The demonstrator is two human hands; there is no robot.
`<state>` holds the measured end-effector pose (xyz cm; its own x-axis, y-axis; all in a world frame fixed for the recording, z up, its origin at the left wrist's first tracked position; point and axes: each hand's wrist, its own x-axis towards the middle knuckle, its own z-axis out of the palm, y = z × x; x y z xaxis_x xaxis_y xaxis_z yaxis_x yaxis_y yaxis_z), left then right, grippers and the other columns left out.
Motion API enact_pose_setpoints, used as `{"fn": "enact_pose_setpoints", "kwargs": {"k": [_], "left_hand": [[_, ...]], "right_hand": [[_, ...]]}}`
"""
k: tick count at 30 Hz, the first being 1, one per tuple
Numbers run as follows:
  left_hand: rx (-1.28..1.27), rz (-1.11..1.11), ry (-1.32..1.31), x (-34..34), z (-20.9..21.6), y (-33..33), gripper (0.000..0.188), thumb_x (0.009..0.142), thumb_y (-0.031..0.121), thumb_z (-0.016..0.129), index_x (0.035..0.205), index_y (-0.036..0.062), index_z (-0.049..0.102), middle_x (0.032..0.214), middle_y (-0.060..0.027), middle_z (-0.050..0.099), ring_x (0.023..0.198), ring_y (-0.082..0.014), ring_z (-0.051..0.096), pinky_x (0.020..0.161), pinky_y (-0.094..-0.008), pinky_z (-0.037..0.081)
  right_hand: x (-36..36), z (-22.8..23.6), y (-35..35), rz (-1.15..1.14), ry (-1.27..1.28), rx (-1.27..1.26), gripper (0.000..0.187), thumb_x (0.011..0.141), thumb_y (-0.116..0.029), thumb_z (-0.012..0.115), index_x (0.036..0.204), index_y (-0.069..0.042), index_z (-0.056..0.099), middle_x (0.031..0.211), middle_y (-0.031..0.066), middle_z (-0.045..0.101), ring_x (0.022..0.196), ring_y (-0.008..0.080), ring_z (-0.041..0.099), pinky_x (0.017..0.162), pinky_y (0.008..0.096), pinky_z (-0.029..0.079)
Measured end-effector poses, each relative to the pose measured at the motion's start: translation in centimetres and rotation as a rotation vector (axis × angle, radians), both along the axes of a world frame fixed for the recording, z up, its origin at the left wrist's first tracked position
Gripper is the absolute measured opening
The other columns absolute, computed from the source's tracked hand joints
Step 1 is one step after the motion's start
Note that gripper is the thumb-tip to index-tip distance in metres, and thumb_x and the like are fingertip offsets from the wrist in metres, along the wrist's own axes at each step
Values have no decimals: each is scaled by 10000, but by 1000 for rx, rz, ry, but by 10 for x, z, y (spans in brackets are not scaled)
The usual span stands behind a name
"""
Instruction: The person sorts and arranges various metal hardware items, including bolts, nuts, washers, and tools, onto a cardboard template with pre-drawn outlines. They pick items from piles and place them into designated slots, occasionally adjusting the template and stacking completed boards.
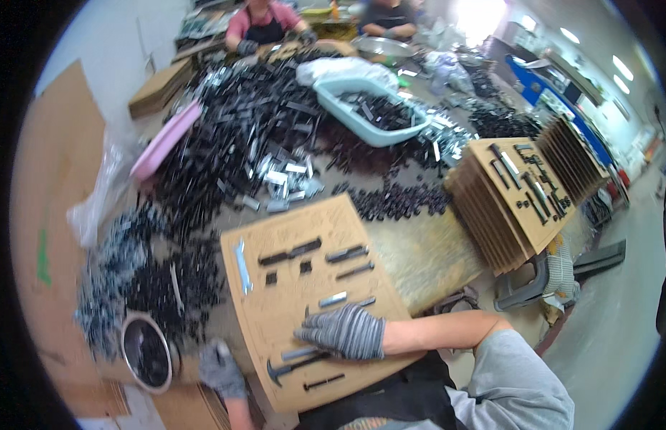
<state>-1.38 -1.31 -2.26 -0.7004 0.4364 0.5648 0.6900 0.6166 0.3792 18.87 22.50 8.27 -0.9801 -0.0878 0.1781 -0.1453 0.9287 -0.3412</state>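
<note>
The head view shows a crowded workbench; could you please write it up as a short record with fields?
Left hand: gloved left hand, near the round bowl
Right hand: gloved right hand, palm down over the cardboard sheet; any grip hidden
On sheet: pale wrench, dark T-shaped piece, others
Right side: cardboard stack, tools on top
Beyond: heap of dark parts, pale blue basin
Others: two people across the bench

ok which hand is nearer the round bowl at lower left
Left: the left hand is just right of the bowl; the right hand is farther right, over the cardboard sheet.
</note>
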Motion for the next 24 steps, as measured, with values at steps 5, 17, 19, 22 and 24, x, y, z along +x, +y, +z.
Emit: {"fn": "enact_pose_setpoints", "kwargs": {"k": [5,17,19,22,24], "left_hand": [[21,71,-193,4,3,11,206,906,179,607,886,-17,668,850,-173,669,762,-305,629,738,-393,497],[11,49,-54,1,4,11,145,878,205,616,872,69,665,785,-125,652,693,-296,615,659,-386,503],[-8,23,-36,0,5,18,137,884,208,609,868,83,662,797,-123,655,696,-306,614,669,-395,502],[-62,27,-126,4,10,13,172,903,208,597,916,54,672,850,-130,671,745,-292,631,715,-386,503],[6,17,-155,3,8,14,196,910,212,597,946,35,674,884,-142,678,782,-284,640,743,-375,502]], "right_hand": [[-29,56,217,-601,479,222,276,840,-133,598,1114,-141,623,858,76,655,809,285,648,679,389,541],[-73,33,440,-1408,-104,140,586,779,-478,569,1166,-44,639,1250,218,569,1141,328,579,963,393,452],[-58,20,462,-1428,62,131,574,734,-484,621,1112,-54,670,1144,237,627,1064,349,618,917,404,467],[-47,44,410,-1334,169,70,512,809,-483,616,1109,-71,672,1089,234,648,1011,330,639,875,390,476],[-25,47,343,-1124,366,-30,410,848,-436,610,1116,-131,668,1040,187,676,902,324,660,845,396,499]]}}
